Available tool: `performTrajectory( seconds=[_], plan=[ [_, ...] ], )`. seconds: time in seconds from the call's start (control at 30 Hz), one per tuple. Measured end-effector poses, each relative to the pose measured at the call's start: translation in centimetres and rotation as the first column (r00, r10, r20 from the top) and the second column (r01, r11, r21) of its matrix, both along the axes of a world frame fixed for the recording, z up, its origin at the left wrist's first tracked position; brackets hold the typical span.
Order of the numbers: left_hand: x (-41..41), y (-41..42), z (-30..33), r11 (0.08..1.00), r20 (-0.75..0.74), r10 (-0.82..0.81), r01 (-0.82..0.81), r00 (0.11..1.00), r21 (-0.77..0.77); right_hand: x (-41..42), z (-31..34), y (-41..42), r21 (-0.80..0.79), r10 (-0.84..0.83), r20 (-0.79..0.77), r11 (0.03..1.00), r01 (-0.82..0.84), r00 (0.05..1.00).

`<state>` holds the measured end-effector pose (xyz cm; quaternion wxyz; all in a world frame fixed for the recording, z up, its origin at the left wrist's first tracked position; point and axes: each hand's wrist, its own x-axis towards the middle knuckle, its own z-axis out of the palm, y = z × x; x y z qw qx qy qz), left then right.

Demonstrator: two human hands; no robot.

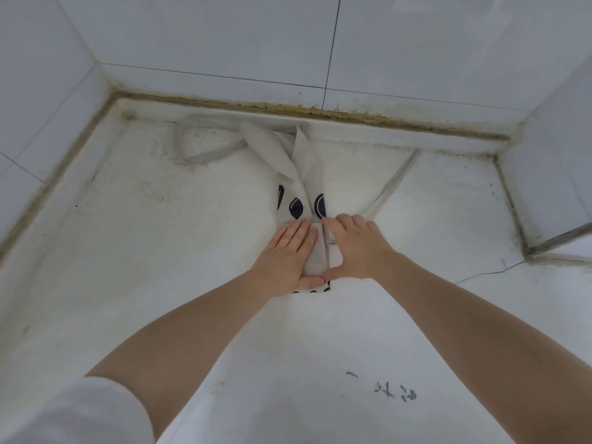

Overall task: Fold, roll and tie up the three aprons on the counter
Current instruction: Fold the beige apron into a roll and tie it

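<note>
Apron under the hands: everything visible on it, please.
The apron is thin whitish cloth with black oval prints, folded into a narrow strip running from the back wall toward the person on the white counter. One strap loops out to the left, another trails right. The left hand and the right hand press flat on its near, partly rolled end, thumbs meeting.

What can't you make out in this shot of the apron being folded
Head view:
- Apron near end: covered by left hand and right hand.
- Other two aprons: none in frame.
- Black marks on counter: too small to read.
- Apron print: partly hidden in folds.
</note>
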<state>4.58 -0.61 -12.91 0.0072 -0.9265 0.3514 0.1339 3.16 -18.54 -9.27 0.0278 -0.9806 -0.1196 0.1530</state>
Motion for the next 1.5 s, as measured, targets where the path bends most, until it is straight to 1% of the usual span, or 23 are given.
performTrajectory(
  seconds=[0.1,0.13,0.2,0.23,0.3,0.4,0.53,0.73,0.8,0.87,0.9,0.93,1.0,1.03,1.1,1.17,1.2,1.23,1.3,1.33,1.37,1.43,1.5],
  plan=[
    [0.4,0.1,-0.3,0.997,-0.036,0.019,-0.021,0.999,-0.07,-0.9,-0.8,-0.4,0.162,0.088,-0.024,0.983,-0.083,0.996],
    [0.5,0.1,-0.4,0.996,-0.057,0.024,-0.029,0.998,-0.083,-1.3,-1.3,-0.4,0.255,0.056,-0.04,0.966,-0.044,0.998],
    [0.6,0.1,-0.3,0.995,-0.093,0.017,-0.026,0.996,-0.098,-1.4,-1.9,-0.4,0.459,-0.139,-0.072,0.875,0.156,0.988],
    [0.6,0.2,-0.2,0.993,-0.104,0.018,-0.029,0.994,-0.111,-1.2,-2.0,-0.4,0.486,-0.216,-0.065,0.846,0.22,0.974],
    [0.5,0.3,0.0,0.987,-0.096,0.047,-0.061,0.994,-0.148,-0.5,-2.1,0.0,0.473,-0.27,-0.053,0.841,0.263,0.961],
    [0.2,0.6,0.1,0.983,-0.031,0.084,-0.088,0.996,-0.16,-0.1,-2.3,0.5,0.406,-0.222,0.006,0.891,0.201,0.975],
    [-0.2,0.8,0.3,0.989,0.022,0.034,-0.03,0.999,-0.144,-0.2,-2.5,0.8,0.359,-0.151,0.076,0.926,0.115,0.986],
    [-0.2,0.9,0.5,0.987,0.023,0.033,-0.029,0.999,-0.159,-0.2,-1.9,-0.7,0.422,-0.036,-0.069,0.904,0.062,0.997],
    [-0.2,1.0,0.5,0.983,0.013,0.006,-0.004,1.0,-0.185,-0.1,-1.5,-1.3,0.407,-0.018,-0.139,0.91,0.073,0.99],
    [-0.1,1.0,0.6,0.979,0.006,-0.02,0.021,1.0,-0.201,0.0,-1.3,-1.5,0.405,-0.053,-0.204,0.905,0.133,0.978],
    [0.0,1.0,0.6,0.978,0.001,-0.024,0.023,1.0,-0.209,0.0,-1.4,-1.5,0.43,-0.095,-0.235,0.882,0.192,0.967],
    [0.0,1.0,0.6,0.975,-0.005,-0.023,0.021,1.0,-0.219,0.0,-1.2,-1.3,0.491,-0.17,-0.278,0.821,0.292,0.945],
    [0.0,1.0,0.6,0.968,-0.001,-0.021,0.021,1.0,-0.251,-0.1,-0.4,-0.8,0.622,-0.302,-0.406,0.601,0.502,0.863],
    [-0.1,0.9,0.6,0.964,0.008,-0.022,0.023,1.0,-0.264,0.0,-0.4,-0.5,0.651,-0.312,-0.433,0.541,0.533,0.846],
    [-0.2,0.9,0.6,0.959,0.054,-0.024,0.038,0.998,-0.282,-0.1,-0.6,-0.3,0.632,-0.333,-0.38,0.587,0.505,0.863],
    [-0.3,0.9,0.5,0.954,0.131,-0.022,0.06,0.991,-0.293,-0.1,0.0,-0.1,0.596,-0.416,-0.223,0.658,0.461,0.882],
    [-0.4,1.0,0.5,0.953,0.16,-0.015,0.062,0.987,-0.296,-0.2,0.5,0.1,0.636,-0.422,-0.203,0.629,0.447,0.884],
    [-0.6,1.0,0.5,0.952,0.184,-0.007,0.063,0.983,-0.301,-0.4,0.8,0.4,0.7,-0.406,-0.265,0.543,0.464,0.875],
    [-0.9,1.3,0.6,0.951,0.217,0.001,0.066,0.976,-0.303,-0.9,1.8,1.2,0.744,-0.294,-0.492,0.346,0.571,0.819],
    [-1.0,1.4,0.6,0.954,0.231,-0.003,0.073,0.973,-0.292,-1.1,1.9,1.6,0.718,-0.24,-0.576,0.307,0.624,0.781],
    [-1.1,1.5,0.5,0.957,0.243,-0.01,0.079,0.97,-0.278,-1.3,1.8,1.8,0.688,-0.208,-0.629,0.3,0.661,0.749],
    [-1.3,1.7,0.3,0.964,0.247,-0.011,0.076,0.969,-0.256,-1.8,1.5,2.3,0.673,-0.153,-0.679,0.261,0.692,0.718],
    [-1.4,1.9,0.1,0.961,0.211,0.037,0.022,0.977,-0.275,-1.8,1.1,2.6,0.696,-0.13,-0.682,0.188,0.693,0.72]
  ],
)
